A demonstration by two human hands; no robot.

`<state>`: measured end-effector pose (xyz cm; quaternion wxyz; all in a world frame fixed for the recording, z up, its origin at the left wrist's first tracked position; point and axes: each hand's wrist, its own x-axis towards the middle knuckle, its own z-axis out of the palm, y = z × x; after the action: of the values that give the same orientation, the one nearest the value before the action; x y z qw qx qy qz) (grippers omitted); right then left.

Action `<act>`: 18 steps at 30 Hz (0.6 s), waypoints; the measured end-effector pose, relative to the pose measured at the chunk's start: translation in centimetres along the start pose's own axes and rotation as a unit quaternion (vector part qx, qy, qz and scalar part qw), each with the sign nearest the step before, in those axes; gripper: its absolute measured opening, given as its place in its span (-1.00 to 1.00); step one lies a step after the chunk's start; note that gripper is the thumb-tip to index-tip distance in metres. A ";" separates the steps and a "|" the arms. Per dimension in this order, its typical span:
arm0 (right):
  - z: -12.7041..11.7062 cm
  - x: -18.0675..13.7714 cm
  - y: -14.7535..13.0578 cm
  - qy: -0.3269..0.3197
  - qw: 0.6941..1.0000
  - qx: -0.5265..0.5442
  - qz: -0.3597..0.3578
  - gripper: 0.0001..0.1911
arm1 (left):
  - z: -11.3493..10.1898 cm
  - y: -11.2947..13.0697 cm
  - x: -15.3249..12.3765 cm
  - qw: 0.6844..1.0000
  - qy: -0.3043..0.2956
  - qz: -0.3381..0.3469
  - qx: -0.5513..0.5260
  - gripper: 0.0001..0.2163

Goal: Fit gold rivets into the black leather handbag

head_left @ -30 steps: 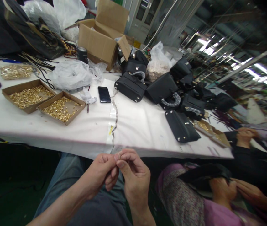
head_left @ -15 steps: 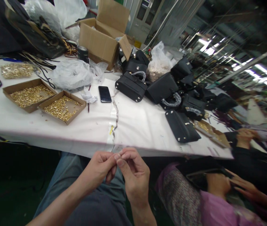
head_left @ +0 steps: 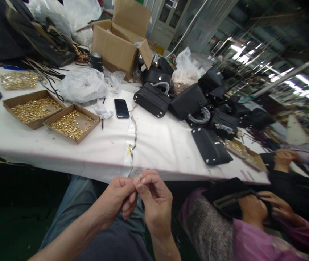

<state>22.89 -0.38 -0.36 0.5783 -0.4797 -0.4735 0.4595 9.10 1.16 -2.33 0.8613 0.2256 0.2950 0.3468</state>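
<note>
My left hand (head_left: 120,197) and my right hand (head_left: 157,203) meet above my lap, just in front of the table edge. Thumb and forefinger are pinched on each hand, and the fingertips touch. Whatever lies between them is too small or too well covered to make out. Ahead on the white-covered table (head_left: 160,145) are two shallow cardboard trays, the left one (head_left: 10,107) and the right one (head_left: 85,136), both holding small gold metal pieces (head_left: 71,125). A black phone (head_left: 121,108) lies to the right of the trays.
Black handbags (head_left: 211,146) are heaped at the right, near another tray of gold pieces (head_left: 236,146). Behind stand an open cardboard box (head_left: 113,47), a dark can (head_left: 96,61) and plastic bags (head_left: 83,85). A co-worker's hands (head_left: 254,208) handle a black item close on my right.
My hands stay pinched together, with only a slight shift of the left fingers. On the right, the co-worker's hands and the black item have moved a little.
</note>
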 end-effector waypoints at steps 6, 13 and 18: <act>0.2 0.0 -0.1 -0.015 1.000 0.024 0.004 -0.88 | 0.0 -0.2 0.1 0.998 -0.032 -0.011 -0.050 -0.35; 0.1 0.1 -0.1 -0.005 1.000 0.003 0.019 -0.93 | -0.4 -0.1 -0.1 0.985 -0.092 -0.030 -0.145 -0.43; 0.1 0.0 0.1 -0.006 1.000 0.007 0.027 -0.94 | -0.8 -0.3 0.0 0.973 -0.126 -0.049 -0.190 -0.42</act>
<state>22.81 -0.41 -0.49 0.5663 -0.4854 -0.4609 0.4809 8.70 1.12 -3.14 0.9344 0.0853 0.1238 0.3229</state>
